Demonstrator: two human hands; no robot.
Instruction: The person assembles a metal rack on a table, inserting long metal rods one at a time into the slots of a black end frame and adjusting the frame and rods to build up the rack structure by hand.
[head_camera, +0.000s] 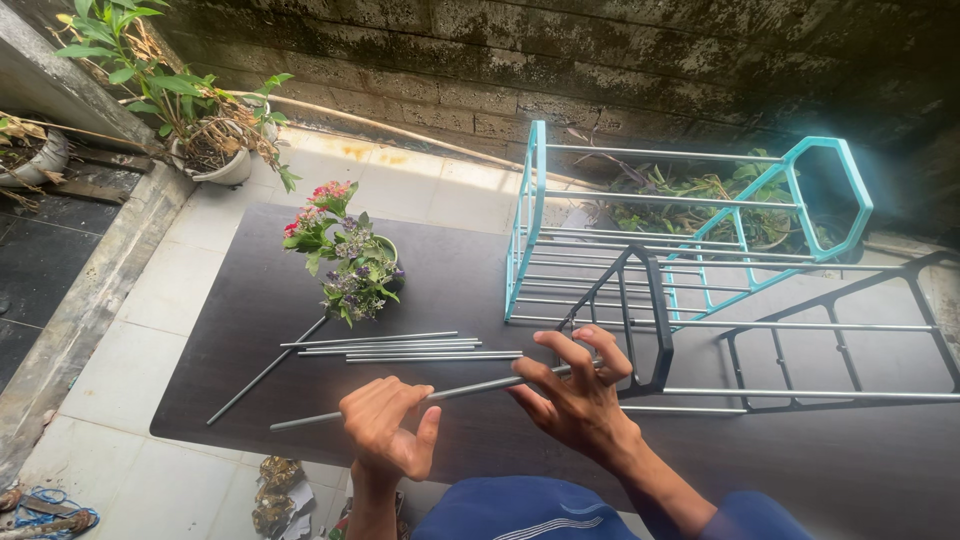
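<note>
Head view looks down on a dark tabletop (240, 330) set on a tiled floor, with the person's two hands raised over its near edge. A thin grey metal rod (470, 390) runs between them, slanting from low on the left to higher on the right, its free left end hanging above the tabletop near the near-left corner. The left hand (385, 425) sits under the rod's middle, palm turned up and toward the person, thumb and forefinger pinched on the rod while the other fingers curl loosely. The right hand (575, 390) is at the rod's right end, wrist bent, fingers fanned and half curled about it, the fingertips closing on the rod just beside the black frame (660, 320). Whether the rod's tip already touches that frame cannot be told, since the fingers cover it.

The black frame lies along the near-right part of the tabletop, with long silver bars crossing to its other end piece at the right edge. Behind it, toward the far edge, stands a light blue frame (535, 215) with its own silver bars. A bundle of loose rods (400, 347) lies flat in the middle of the tabletop, well apart from the left hand, and one single rod (265, 372) lies slanted to their left. A potted flowering plant (345, 260) stands just beyond the loose rods.
</note>
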